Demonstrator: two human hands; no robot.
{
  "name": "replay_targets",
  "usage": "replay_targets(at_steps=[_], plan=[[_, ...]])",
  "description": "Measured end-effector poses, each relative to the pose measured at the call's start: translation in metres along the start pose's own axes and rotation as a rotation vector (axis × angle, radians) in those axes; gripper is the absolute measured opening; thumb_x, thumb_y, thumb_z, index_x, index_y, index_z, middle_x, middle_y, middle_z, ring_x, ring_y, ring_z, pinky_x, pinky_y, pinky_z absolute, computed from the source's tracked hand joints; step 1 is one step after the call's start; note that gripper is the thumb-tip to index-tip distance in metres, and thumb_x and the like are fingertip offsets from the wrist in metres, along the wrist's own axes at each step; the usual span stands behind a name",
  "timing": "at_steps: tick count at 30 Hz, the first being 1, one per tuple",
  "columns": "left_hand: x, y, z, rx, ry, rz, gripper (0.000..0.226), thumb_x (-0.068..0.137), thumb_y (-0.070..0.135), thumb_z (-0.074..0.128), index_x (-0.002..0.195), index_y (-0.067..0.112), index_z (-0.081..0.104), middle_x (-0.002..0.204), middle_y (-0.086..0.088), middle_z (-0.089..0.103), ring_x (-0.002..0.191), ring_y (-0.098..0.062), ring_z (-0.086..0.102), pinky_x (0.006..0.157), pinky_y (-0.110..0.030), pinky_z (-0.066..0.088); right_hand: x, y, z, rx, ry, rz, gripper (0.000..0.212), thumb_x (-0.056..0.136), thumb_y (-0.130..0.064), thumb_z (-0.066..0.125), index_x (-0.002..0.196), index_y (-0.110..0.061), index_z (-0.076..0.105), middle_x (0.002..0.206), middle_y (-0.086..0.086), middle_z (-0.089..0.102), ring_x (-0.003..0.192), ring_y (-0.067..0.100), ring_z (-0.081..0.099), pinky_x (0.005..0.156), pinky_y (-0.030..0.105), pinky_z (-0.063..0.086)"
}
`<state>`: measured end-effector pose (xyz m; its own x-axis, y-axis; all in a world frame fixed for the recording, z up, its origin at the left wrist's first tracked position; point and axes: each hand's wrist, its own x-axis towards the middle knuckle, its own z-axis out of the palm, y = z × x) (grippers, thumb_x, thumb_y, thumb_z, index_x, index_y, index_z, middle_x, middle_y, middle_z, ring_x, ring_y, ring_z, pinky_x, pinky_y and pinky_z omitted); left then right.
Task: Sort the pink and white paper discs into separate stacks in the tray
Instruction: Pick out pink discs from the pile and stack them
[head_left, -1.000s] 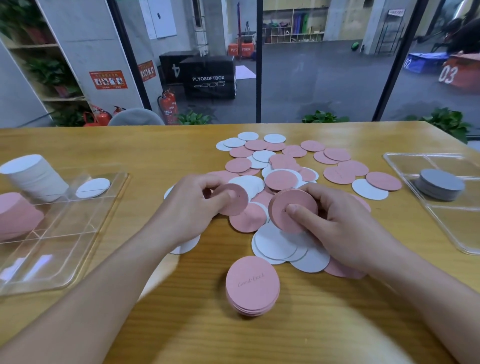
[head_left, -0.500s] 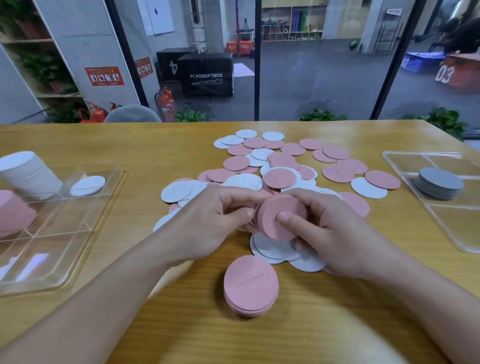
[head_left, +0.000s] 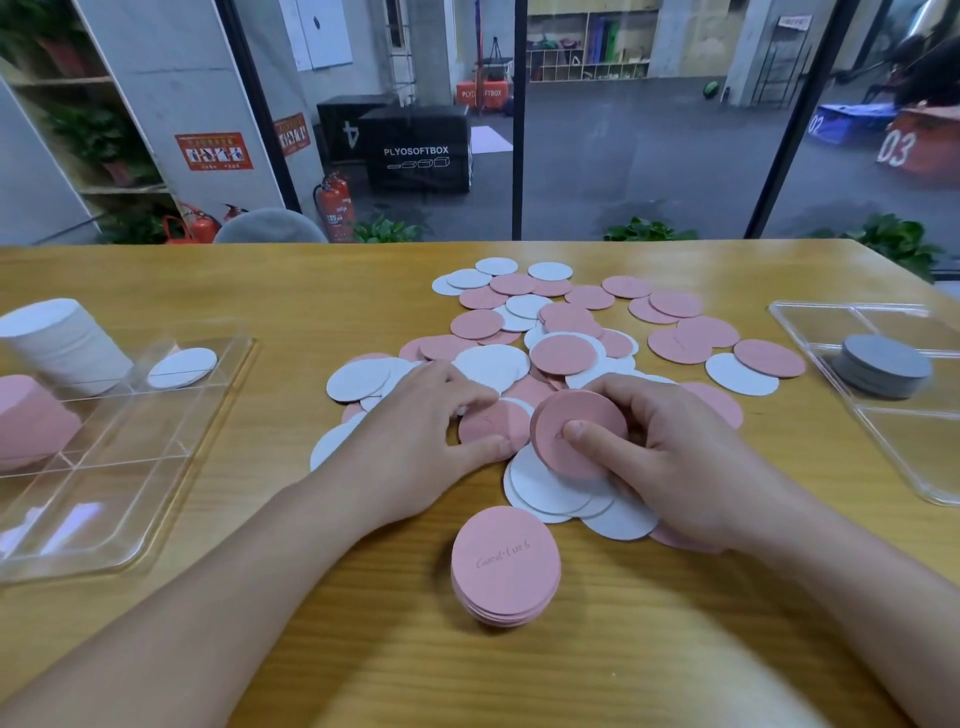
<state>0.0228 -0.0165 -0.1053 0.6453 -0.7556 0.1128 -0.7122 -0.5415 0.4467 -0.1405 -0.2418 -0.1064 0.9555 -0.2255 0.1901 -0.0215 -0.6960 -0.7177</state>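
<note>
Wooden table bears scattered pink and white discs; right hand grips a pink sheaf; left hand pinches one pink disc.

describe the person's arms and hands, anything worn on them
Both forearms are bare right to the frame's edge: no sleeves or cuffs show. The left hand and the right hand wear no gloves, and no watch, bracelet or ring is visible on the wrists or fingers. The nails that show are short and unpainted. No markings or tattoos can be seen.
</note>
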Motion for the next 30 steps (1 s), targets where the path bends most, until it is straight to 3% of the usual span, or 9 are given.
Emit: replay_targets(at_steps=[8,11,14,17,18,23,27,28,30], plan=[[-0.003,0.003,-0.003,-0.058,0.018,-0.032,0.047,0.087,0.061,0.084,0.122,0.050,0.055,0.127,0.025,0.052,0.116,0.012,0.050,0.085,-0.014,0.039,0.000,0.000,0.001,0.005,0.001,-0.004,0.022,0.107,-0.045,0.066,0.104,-0.024,0.071,0.092,-0.004,0.074,0.083,0.026,0.068,0.075,0.055,0.057],[-0.003,0.005,-0.004,-0.098,0.036,-0.050,0.049,0.085,0.055,0.088,0.118,0.047,0.052,0.116,0.023,0.058,0.101,0.008,0.054,0.076,-0.021,0.042,0.000,-0.001,0.000,-0.003,0.007,-0.002,0.020,0.107,-0.044,0.066,0.103,-0.026,0.071,0.090,-0.005,0.073,0.080,0.021,0.067,0.073,0.049,0.056],[-0.001,0.004,-0.005,-0.307,0.098,-0.071,0.035,0.089,0.033,0.087,0.111,0.040,0.061,0.096,0.019,0.068,0.075,-0.003,0.059,0.074,-0.031,0.052,-0.001,-0.003,0.000,-0.005,0.012,-0.003,0.017,0.106,-0.044,0.066,0.103,-0.027,0.071,0.087,-0.007,0.072,0.076,0.017,0.064,0.069,0.041,0.052],[0.000,-0.004,-0.012,-0.447,0.154,-0.022,0.006,0.099,0.024,0.079,0.097,0.029,0.076,0.086,0.013,0.073,0.073,-0.006,0.058,0.077,-0.032,0.050,-0.001,-0.004,0.000,0.018,0.029,-0.016,0.021,0.106,-0.044,0.065,0.102,-0.025,0.071,0.086,-0.004,0.071,0.076,0.021,0.064,0.068,0.043,0.051],[0.000,-0.005,-0.014,-0.501,0.137,0.002,0.007,0.103,0.024,0.076,0.096,0.025,0.079,0.085,0.009,0.074,0.075,-0.009,0.058,0.077,-0.034,0.049,-0.001,-0.004,0.000,0.032,0.042,-0.027,0.022,0.107,-0.044,0.065,0.101,-0.024,0.070,0.085,-0.003,0.071,0.076,0.023,0.063,0.069,0.045,0.051],[-0.003,0.008,-0.013,-0.668,0.023,0.048,0.019,0.112,0.016,0.063,0.109,0.013,0.081,0.075,0.000,0.058,0.068,-0.015,0.047,0.061,-0.025,0.039,0.000,-0.002,-0.001,0.106,0.048,-0.042,0.021,0.109,-0.041,0.064,0.104,-0.021,0.067,0.085,0.001,0.071,0.076,0.028,0.066,0.070,0.053,0.055],[-0.006,0.018,-0.004,-0.766,-0.074,0.065,0.026,0.116,0.018,0.055,0.120,0.013,0.080,0.088,-0.022,0.064,0.077,-0.020,0.059,0.070,-0.034,0.051,-0.001,-0.003,0.003,0.132,-0.021,-0.049,0.017,0.110,-0.039,0.064,0.108,-0.023,0.069,0.082,0.000,0.073,0.072,0.023,0.070,0.069,0.052,0.058],[-0.007,0.020,-0.003,-0.782,-0.104,0.072,0.025,0.116,0.025,0.057,0.120,0.012,0.079,0.091,-0.023,0.065,0.077,-0.021,0.061,0.073,-0.036,0.053,-0.001,-0.003,0.003,0.108,-0.029,-0.061,0.013,0.110,-0.039,0.065,0.109,-0.026,0.070,0.086,-0.002,0.075,0.075,0.021,0.070,0.071,0.051,0.059],[-0.010,0.024,-0.004,-0.732,-0.122,0.105,0.023,0.109,0.036,0.069,0.118,0.017,0.079,0.090,-0.008,0.070,0.074,-0.022,0.060,0.077,-0.036,0.053,-0.002,-0.003,0.003,0.037,-0.009,-0.097,0.011,0.108,-0.040,0.066,0.111,-0.031,0.072,0.095,-0.008,0.077,0.085,0.019,0.071,0.075,0.049,0.059]])
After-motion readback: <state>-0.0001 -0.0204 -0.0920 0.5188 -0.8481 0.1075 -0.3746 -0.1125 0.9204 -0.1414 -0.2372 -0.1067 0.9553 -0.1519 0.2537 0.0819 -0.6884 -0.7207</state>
